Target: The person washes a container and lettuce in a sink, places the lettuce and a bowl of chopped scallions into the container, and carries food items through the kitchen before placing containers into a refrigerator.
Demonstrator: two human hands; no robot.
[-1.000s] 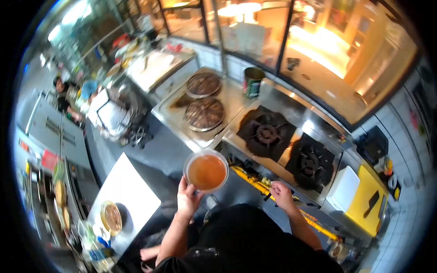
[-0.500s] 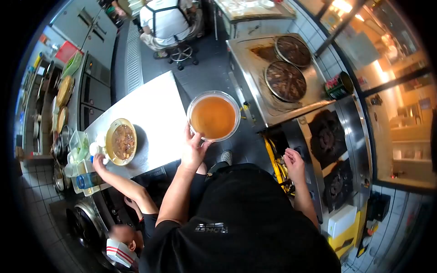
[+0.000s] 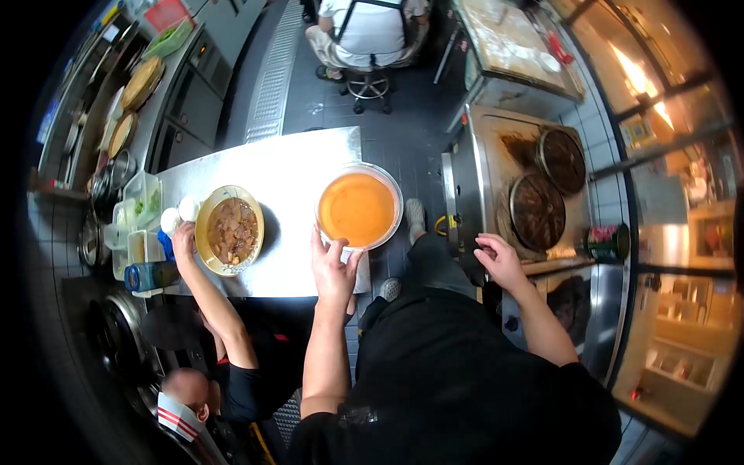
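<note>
Our left hand [image 3: 335,267] has the near side of a clear plastic tub [image 3: 398,208], its thumb and fingers closed on the rim. The tub holds an orange-brown liquid [image 3: 356,209] and sits in view over the right edge of a steel table [image 3: 291,167]; we cannot fairly tell how high above the surface it is. Our right hand [image 3: 500,260] has its fingers loosely curled, with nothing in them that we can see. It is near the stove counter [image 3: 494,159], where two round pans [image 3: 512,213] with dark contents lie beside each other, near a green tin can [image 3: 607,242]. On the table to our left stands a yellow bowl [image 3: 203,232] of brown, chunky food in liquid. A co-worker's bare arm [image 3: 221,314] extends to the bowl's left side. Ahead, a person in a white shirt [image 3: 372,35] sits on a wheeled stool [image 3: 367,84].
</note>
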